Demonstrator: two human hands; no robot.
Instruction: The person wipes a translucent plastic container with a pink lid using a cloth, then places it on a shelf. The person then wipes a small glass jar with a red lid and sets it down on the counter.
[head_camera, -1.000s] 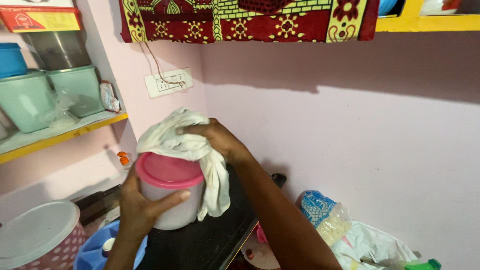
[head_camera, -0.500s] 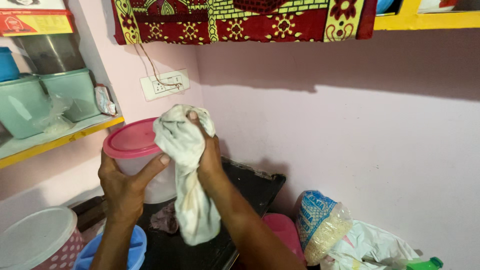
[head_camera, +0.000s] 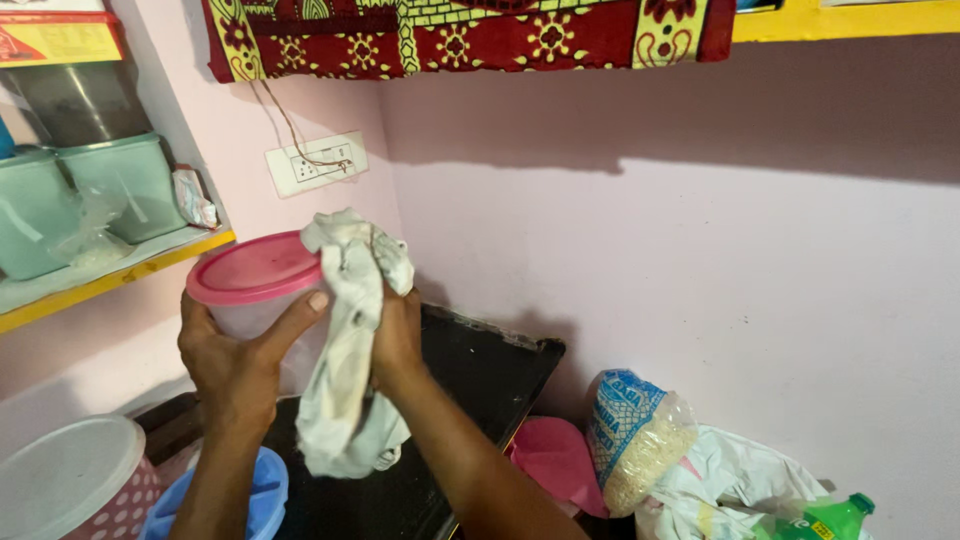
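Note:
My left hand (head_camera: 235, 360) grips a translucent white container with a pink lid (head_camera: 255, 275), holding it up in front of me, thumb along its near side. Pressed against the container's right side is a crumpled white cloth (head_camera: 345, 340), bunched in my right hand (head_camera: 398, 335). The cloth's loose end hangs down below both hands. The container is upright, slightly tilted, above a black stove top (head_camera: 450, 390).
A wall shelf (head_camera: 110, 275) at left carries green tubs (head_camera: 120, 185). A socket plate (head_camera: 315, 163) sits on the pink wall. Below left are a white-lidded tub (head_camera: 65, 480) and a blue bowl (head_camera: 260, 495). At right lie a pink lid (head_camera: 560, 460), a grain bag (head_camera: 635, 440) and a green bottle (head_camera: 825, 520).
The container has been lifted and moved left. My right hand with the cloth slid from the lid's top down to the container's right side, and the cloth now hangs longer.

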